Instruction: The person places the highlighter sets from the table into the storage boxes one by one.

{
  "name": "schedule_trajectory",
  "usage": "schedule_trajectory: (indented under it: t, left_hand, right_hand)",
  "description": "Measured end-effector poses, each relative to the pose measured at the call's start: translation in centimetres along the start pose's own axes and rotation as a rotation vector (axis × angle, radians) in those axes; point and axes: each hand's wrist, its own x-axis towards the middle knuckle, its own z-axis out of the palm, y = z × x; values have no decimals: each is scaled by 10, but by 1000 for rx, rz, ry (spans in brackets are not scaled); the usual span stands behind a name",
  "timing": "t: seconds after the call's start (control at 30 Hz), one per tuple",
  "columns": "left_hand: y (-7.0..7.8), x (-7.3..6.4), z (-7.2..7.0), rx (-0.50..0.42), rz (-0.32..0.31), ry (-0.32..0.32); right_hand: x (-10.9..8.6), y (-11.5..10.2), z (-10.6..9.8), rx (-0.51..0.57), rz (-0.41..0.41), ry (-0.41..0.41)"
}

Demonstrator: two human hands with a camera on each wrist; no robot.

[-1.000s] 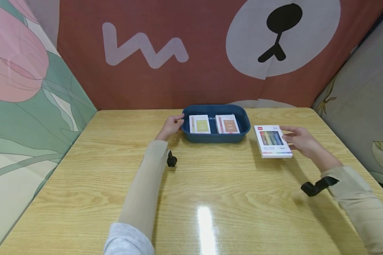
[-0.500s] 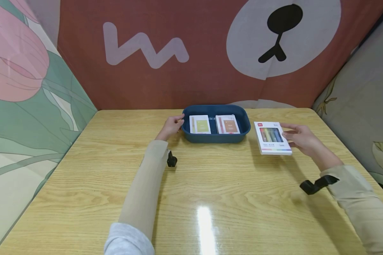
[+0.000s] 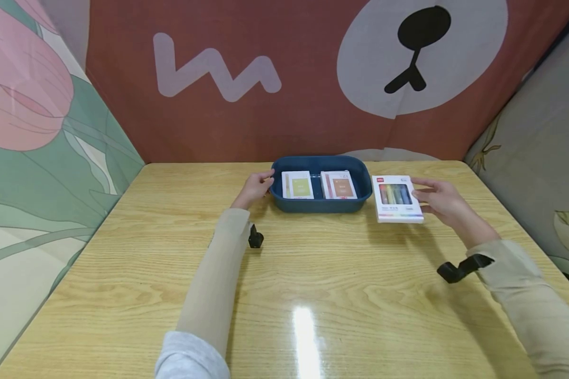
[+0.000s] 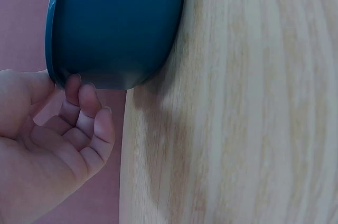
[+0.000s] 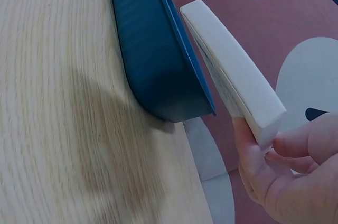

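Note:
A dark blue plastic basin (image 3: pixel 320 206) stands at the table's back edge with two small boxes in it, one box with a yellow-green panel (image 3: pixel 297 185) and one box with an orange-brown panel (image 3: pixel 339 185). My left hand (image 3: pixel 254 189) pinches the basin's left rim between thumb and fingers, as the left wrist view shows. My right hand (image 3: pixel 440 199) grips the right edge of a white crayon box (image 3: pixel 398 213), its window showing several coloured sticks. That box hangs tilted above the table, just right of the basin. The right wrist view shows its thin white side (image 5: pixel 232 57).
The wooden table (image 3: pixel 284 263) runs up to a red cloth backdrop (image 3: pixel 246 126) behind the basin. A flowered panel (image 3: pixel 28 184) borders the left side, and a grey panel (image 3: pixel 540 147) the right. Each wrist wears a black mount (image 3: pixel 463 268).
My right hand has lifted the crayon box a little and brought it left and farther back, close to the basin's right end. The left hand and the basin have stayed put.

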Motion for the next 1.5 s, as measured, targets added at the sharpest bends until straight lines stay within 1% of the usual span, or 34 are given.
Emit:
schedule_trajectory:
  t: [0.1,0.27,0.67,0.97,1.13,1.37,1.5]
  left_hand:
    - [0,0,0,-3,-6,-2]
    - [0,0,0,0,-4,-2]
    - [1,-1,-1,1,-3,-9]
    - [-1,-1,-1,3,6,-7]
    - [-1,-1,0,0,-1,-3]
    - [-1,0,0,7,-8,5]
    - [0,1,0,18,-16,10]
  right_hand:
    - [3,-2,3,11,-4,10]
    - [8,-7,8,24,12,32]
    - [19,-16,16,-1,24,63]
    - [26,-23,26,103,2,93]
    - [32,-24,30,104,-18,100]
    - [40,-28,37,146,-22,96]
    - [45,-30,42,149,-37,111]
